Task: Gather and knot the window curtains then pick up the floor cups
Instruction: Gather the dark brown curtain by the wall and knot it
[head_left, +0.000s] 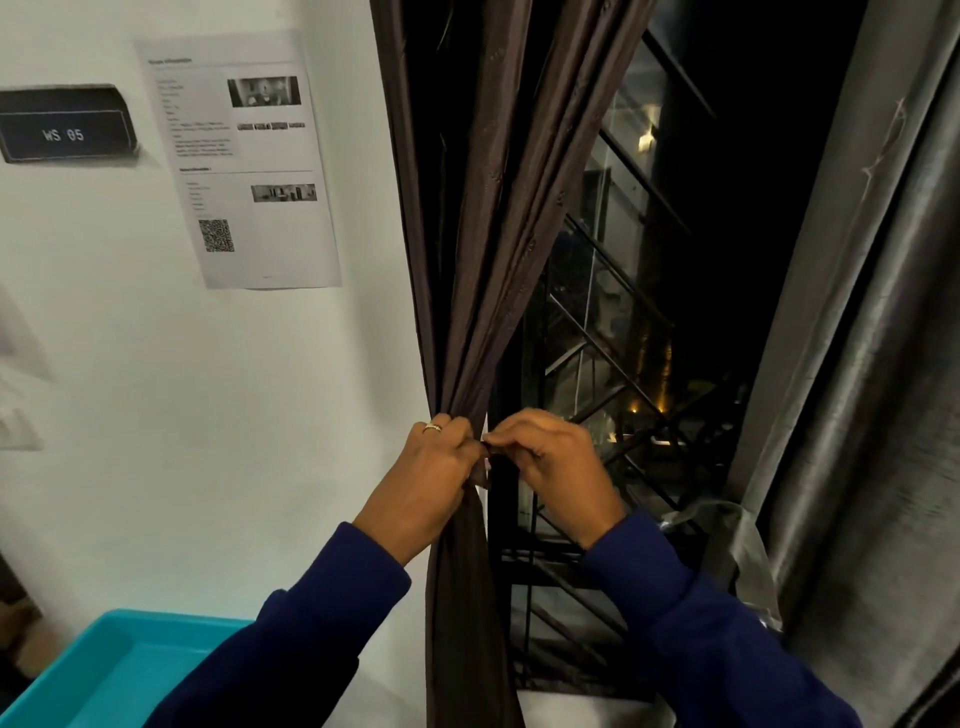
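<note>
At a night-dark window, you stand with both hands at the brown curtain, the gathering done and the knot, by the look of it, only now being started. Going left to right: a teal tray (111, 670) sits low at the corner, a dark sign reading "WS 05" (65, 124) and a printed sheet (239, 156) hang on the white wall, then comes the brown curtain (483, 218), then the barred window (613, 364), and at the far side a grey curtain (857, 364) hanging loose.

Your left hand (423, 486), ring on one finger, is wrapped round the bunched cloth where the folds draw into a single rope. Your right hand (553, 462) is just beside it, nearly touching, its fingertips pinching a small fold of the same fabric at the bundle's right edge.

The bundle runs close to upright, slanting up and to the right above your grip and falling straight below it past your sleeves. That long axis is what the tying turns on: the free tail hangs directly beneath your left hand, which looks the nearer to it, so the right would likely have to bring the tail across.

No floor cups are in view; the grey curtain appears not yet gathered.
</note>
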